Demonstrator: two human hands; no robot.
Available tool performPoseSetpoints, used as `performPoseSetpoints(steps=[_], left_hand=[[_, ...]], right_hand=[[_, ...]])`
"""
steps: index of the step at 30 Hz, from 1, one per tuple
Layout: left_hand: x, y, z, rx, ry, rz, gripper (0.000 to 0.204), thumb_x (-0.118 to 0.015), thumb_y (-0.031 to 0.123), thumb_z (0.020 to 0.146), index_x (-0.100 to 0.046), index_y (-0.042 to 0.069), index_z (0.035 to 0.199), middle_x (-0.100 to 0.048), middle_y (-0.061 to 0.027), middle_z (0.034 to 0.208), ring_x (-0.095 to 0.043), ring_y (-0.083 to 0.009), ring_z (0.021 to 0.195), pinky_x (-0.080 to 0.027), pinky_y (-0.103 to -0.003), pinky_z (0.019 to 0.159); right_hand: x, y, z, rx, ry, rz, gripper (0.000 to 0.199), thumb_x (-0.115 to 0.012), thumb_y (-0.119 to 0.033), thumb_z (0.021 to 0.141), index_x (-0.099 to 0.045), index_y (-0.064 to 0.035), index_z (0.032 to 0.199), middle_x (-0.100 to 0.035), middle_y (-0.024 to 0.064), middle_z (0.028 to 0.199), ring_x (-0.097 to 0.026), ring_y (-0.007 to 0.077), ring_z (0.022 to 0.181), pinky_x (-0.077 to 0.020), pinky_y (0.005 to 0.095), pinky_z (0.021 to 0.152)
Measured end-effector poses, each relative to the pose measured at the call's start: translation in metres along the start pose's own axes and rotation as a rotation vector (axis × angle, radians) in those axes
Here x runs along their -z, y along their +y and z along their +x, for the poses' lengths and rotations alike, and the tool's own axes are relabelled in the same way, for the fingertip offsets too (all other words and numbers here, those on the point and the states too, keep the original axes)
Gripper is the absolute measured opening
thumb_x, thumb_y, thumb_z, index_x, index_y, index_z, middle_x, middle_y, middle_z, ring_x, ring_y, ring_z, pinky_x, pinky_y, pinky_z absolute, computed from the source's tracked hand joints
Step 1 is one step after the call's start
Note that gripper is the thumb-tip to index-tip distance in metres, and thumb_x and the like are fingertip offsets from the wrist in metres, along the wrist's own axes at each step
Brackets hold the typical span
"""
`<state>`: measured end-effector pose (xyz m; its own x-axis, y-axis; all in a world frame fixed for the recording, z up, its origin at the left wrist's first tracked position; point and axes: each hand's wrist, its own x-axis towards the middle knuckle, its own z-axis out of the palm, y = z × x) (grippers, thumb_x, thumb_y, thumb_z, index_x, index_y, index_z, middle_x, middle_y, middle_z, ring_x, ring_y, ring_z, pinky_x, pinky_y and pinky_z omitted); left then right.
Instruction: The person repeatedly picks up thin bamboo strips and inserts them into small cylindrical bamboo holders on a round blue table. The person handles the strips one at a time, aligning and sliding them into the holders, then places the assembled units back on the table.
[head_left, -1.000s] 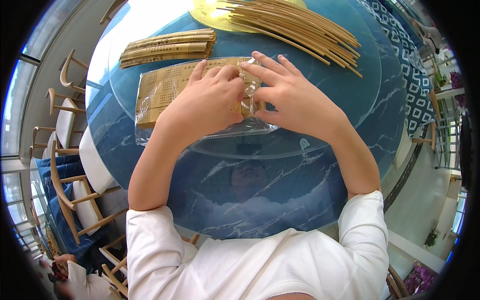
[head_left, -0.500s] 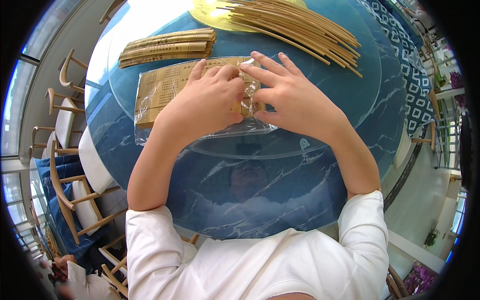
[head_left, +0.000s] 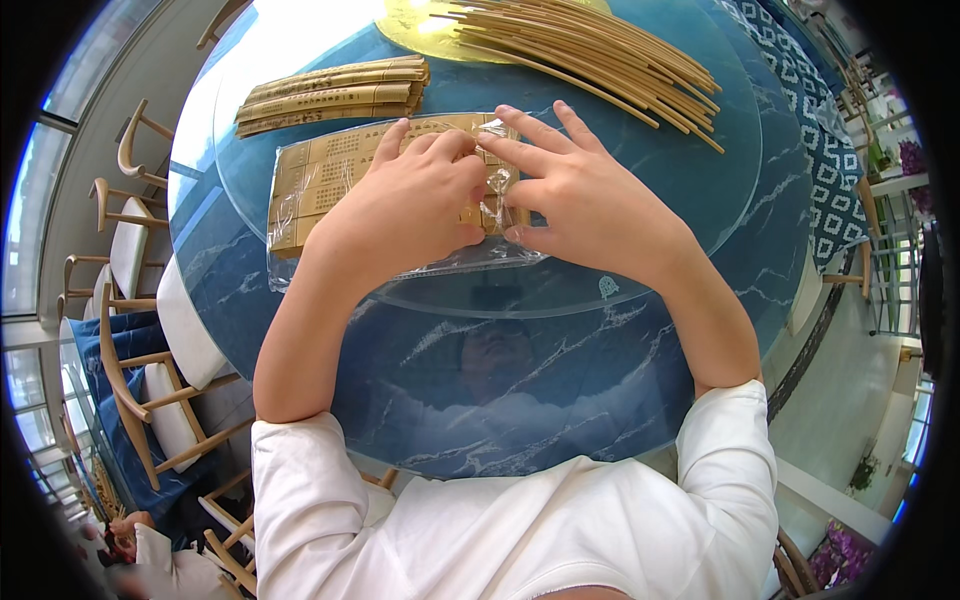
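On the glass turntable lies a clear plastic bag (head_left: 285, 245) around a stack of tan paper chopstick sleeves (head_left: 318, 178) printed with dark characters. My left hand (head_left: 415, 200) rests on the stack. Its thumb is at the near side and its bent fingers are over the far side, closed around the pack. At the bag's right end is my right hand (head_left: 585, 205), fingers spread wide, the tips touching the crinkled plastic. What lies under both palms is hidden.
Behind the bag sits a loose pile of tan paper sleeves (head_left: 330, 97). A heap of long wooden chopsticks (head_left: 600, 60) lies at the far right, partly over a round gold plate (head_left: 420, 30). The table (head_left: 480, 400) is blue and marbled. Wooden chairs (head_left: 130, 380) stand at left.
Almost nothing differs. The view has shifted very slightly, and both hands keep their places on the bag.
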<state>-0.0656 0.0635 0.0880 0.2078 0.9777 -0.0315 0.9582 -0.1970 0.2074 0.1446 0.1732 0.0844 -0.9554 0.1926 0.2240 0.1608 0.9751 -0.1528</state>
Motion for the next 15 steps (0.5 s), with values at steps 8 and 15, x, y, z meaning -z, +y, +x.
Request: performPoseSetpoints(steps=[8,15], left_hand=[[-0.002,0.000,-0.002,-0.015,0.044,-0.007,0.029,-0.081,0.028,0.093,-0.068,0.013,0.114,-0.060,-0.0089,0.144,-0.051,-0.0310,0.147,-0.020,-0.059,0.133],[0.002,0.000,-0.001,-0.011,0.005,-0.024,0.025,-0.080,0.026,0.095,-0.070,0.013,0.113,-0.062,-0.0091,0.144,-0.053,-0.0306,0.145,-0.020,-0.059,0.133]], right_hand=[[-0.001,-0.002,0.000,0.012,0.002,-0.024,0.008,-0.079,-0.019,0.091,-0.082,-0.0120,0.093,-0.061,0.0098,0.157,-0.041,0.0313,0.158,-0.0248,0.0623,0.131],[0.004,0.010,0.000,0.022,-0.048,0.043,0.011,-0.079,-0.020,0.093,-0.083,-0.0120,0.099,-0.061,0.0081,0.158,-0.043,0.0317,0.157,-0.0252,0.0622,0.131]])
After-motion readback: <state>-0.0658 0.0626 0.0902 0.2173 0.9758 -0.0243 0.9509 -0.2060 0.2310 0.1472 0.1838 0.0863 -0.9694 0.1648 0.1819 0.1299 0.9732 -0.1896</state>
